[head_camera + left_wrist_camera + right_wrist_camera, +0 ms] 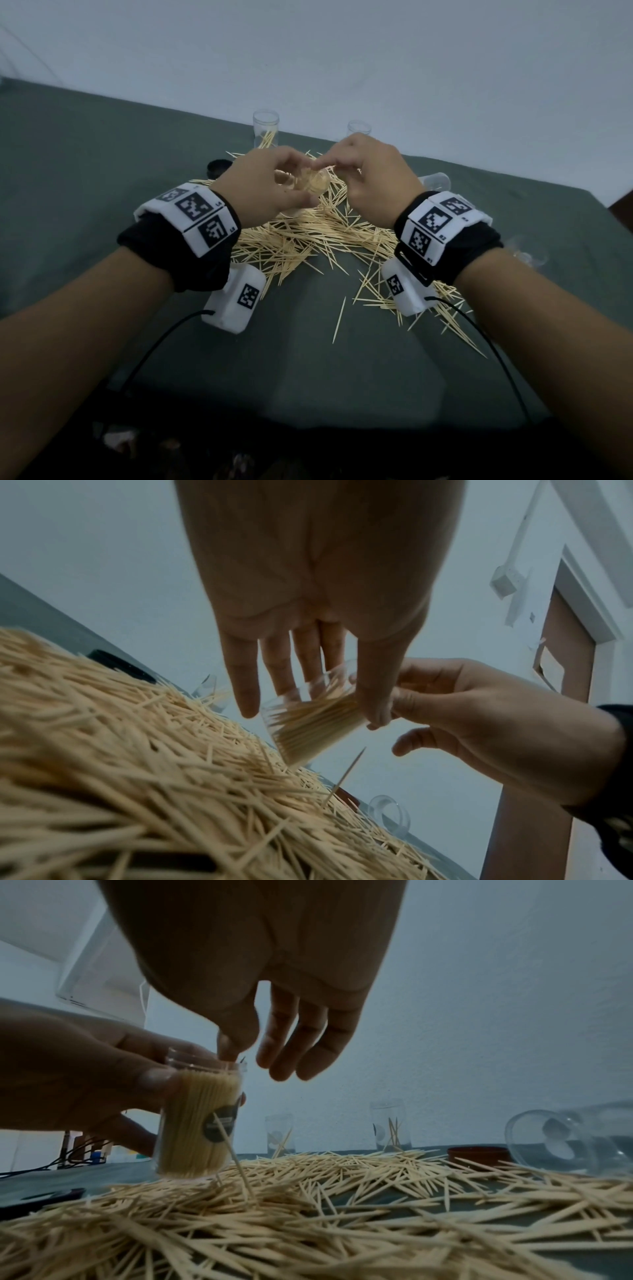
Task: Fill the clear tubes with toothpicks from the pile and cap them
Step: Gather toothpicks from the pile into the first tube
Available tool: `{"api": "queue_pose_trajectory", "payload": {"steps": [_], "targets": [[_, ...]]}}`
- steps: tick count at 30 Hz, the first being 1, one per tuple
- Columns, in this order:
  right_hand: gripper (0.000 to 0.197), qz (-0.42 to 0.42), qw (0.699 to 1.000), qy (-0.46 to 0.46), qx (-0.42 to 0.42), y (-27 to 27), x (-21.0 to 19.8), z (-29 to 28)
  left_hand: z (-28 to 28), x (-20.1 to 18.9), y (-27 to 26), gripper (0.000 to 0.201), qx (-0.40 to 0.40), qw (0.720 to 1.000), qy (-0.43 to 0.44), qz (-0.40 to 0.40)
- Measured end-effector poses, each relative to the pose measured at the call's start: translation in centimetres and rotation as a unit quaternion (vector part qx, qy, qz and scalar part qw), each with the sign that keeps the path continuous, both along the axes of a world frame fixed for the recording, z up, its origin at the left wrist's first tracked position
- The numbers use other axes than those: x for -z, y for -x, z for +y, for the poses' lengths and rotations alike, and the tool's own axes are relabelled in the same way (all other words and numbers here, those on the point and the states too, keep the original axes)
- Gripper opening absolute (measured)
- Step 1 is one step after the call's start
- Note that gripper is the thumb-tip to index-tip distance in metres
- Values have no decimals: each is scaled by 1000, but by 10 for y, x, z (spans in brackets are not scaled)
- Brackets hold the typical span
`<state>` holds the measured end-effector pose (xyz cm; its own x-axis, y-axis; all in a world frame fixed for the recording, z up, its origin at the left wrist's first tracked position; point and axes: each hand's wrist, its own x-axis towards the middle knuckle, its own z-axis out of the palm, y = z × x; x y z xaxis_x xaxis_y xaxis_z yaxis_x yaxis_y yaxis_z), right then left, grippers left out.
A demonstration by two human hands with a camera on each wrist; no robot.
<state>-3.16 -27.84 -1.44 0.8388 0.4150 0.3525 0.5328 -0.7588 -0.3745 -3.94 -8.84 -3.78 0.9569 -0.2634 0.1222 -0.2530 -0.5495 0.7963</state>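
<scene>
My left hand [263,185] grips a clear tube [310,181] packed full of toothpicks, holding it just above the toothpick pile [308,233]. In the right wrist view the tube [198,1123] stands nearly upright, uncapped, with a dark round label. My right hand [370,174] hovers over the tube's mouth, its thumb [232,1042] touching the toothpick tips and the other fingers loosely spread. One loose toothpick [232,1156] slants against the pile beside the tube. From the left wrist the left hand's fingers [243,680] wrap the tube [315,721], and the right hand [479,723] is at its rim.
An upright tube [265,128] with a few toothpicks and another [359,130] stand at the far edge of the green tablecloth [85,178]. An empty tube [435,181] lies on its side at right. A black cap [219,168] sits left of the pile, a reddish cap [479,1153] right.
</scene>
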Motion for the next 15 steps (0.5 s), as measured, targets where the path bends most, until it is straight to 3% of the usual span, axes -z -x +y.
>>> {"api": "queue_pose_trajectory", "payload": {"steps": [2,11,15], "targets": [[43,5,1000,-3,-3,0,1,1,2,2,-2,55,-11,1000,10,-1],[49,1,998,51,25,-1,1,2,1,1,-1,57,-8,1000,18,-14],[55,30,998,57,-11,3,-1,4,2,-1,1,54,-8,1000,22,-18]]}}
